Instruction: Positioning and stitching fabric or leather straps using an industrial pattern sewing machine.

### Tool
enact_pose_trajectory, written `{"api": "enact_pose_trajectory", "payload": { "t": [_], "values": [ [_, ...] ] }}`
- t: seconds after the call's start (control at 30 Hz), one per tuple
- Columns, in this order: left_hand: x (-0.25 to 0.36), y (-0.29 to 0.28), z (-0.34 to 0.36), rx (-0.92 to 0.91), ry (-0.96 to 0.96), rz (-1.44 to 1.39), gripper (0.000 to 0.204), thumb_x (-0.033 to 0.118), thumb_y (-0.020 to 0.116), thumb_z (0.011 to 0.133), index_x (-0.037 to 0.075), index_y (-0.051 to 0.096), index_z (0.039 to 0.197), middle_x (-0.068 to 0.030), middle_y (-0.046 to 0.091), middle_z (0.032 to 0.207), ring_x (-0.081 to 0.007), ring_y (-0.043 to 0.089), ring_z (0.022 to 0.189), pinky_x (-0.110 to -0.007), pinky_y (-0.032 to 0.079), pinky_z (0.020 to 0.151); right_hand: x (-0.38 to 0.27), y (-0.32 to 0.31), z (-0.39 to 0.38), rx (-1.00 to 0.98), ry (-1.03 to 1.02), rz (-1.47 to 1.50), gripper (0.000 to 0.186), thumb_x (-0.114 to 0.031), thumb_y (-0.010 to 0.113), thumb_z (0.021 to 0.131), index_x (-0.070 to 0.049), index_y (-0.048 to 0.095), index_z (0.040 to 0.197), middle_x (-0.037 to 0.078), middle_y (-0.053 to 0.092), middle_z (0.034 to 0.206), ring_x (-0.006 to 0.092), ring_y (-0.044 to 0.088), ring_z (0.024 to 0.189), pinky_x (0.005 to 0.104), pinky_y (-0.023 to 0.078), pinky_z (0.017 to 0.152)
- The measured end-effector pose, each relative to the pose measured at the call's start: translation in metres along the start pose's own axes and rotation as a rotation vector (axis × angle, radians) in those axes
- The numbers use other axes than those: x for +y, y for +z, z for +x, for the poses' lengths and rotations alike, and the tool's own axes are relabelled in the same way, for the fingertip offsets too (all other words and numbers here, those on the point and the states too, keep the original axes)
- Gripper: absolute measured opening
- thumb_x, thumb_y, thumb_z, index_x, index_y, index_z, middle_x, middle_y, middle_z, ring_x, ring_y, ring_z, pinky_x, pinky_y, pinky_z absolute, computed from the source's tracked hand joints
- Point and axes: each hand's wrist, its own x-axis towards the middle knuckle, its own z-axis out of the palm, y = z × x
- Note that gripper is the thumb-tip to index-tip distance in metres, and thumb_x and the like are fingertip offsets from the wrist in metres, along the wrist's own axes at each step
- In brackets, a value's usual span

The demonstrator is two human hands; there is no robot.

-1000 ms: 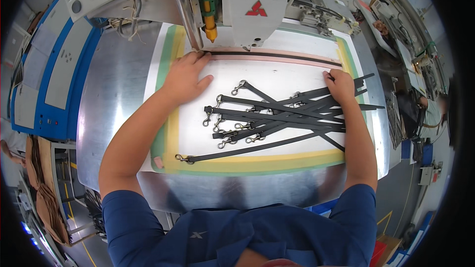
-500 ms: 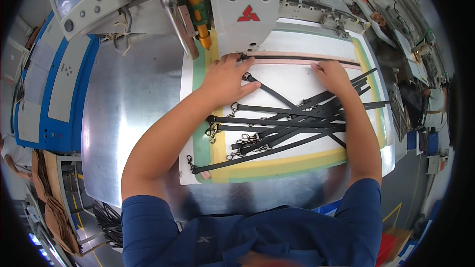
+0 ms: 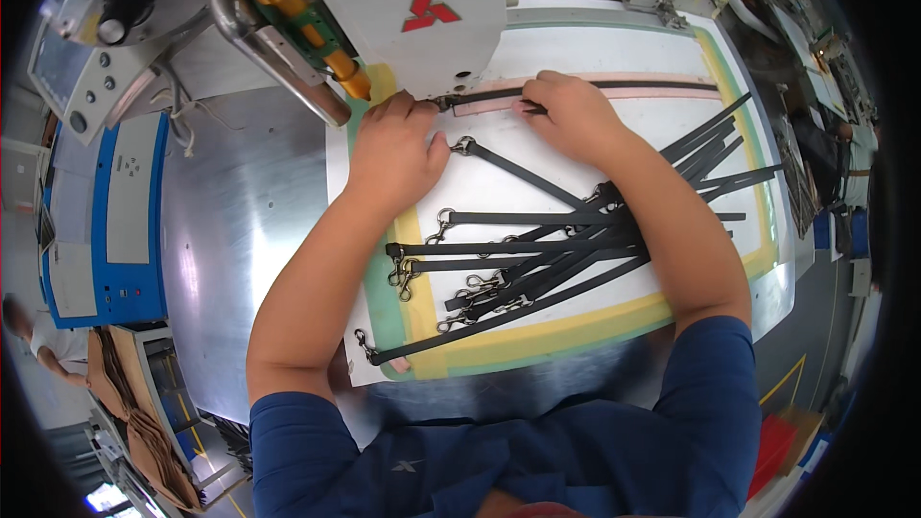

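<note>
Head view: the hands are apart along a black strap (image 3: 662, 85) lying in the pink guide (image 3: 672, 94). The left hand (image 3: 398, 144) is beside its metal clip (image 3: 446, 103), the right hand (image 3: 574, 118) curls over the strap; I cannot tell whether either grips. Good placement means flat, untwisted, fingers clear of the machine head (image 3: 408, 58).

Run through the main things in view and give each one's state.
Left hand: fingers bent, beside a metal clip.
Right hand: pinching a dark piece.
Far strap: along a pink strip, partly hidden.
Loose straps: crossed in a pile.
White panel: flat on a metal table.
Machine head: above the panel.
</note>
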Motion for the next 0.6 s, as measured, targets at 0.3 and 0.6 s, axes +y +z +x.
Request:
{"api": "enact_pose_trajectory", "payload": {
  "t": [0.3,0.6],
  "values": [
    [0.005,0.008,0.003,0.028,0.103,0.019,0.047,0.028,0.064,0.098,0.002,0.066,0.138,-0.0176,0.065,0.139,-0.0357,0.06,0.13,-0.049,0.048,0.108,-0.015,0.009,-0.003,-0.013,-0.161,-0.008,0.031,-0.016,0.069,0.093,-0.015,0.072,0.124,0.003,0.067,0.125,0.0296,0.072,0.101,0.0442,0.059,0.086],
    [0.011,0.002,0.007,-0.039,0.039,0.007,0.044,0.027,0.062,0.099,0.0,0.07,0.133,-0.0173,0.069,0.133,-0.0356,0.063,0.123,-0.049,0.049,0.107,-0.021,0.005,0.0,-0.094,-0.119,-0.095,0.038,-0.012,0.067,0.093,-0.015,0.069,0.132,0.004,0.066,0.131,0.0293,0.071,0.105,0.0431,0.058,0.087]
  ]
}}
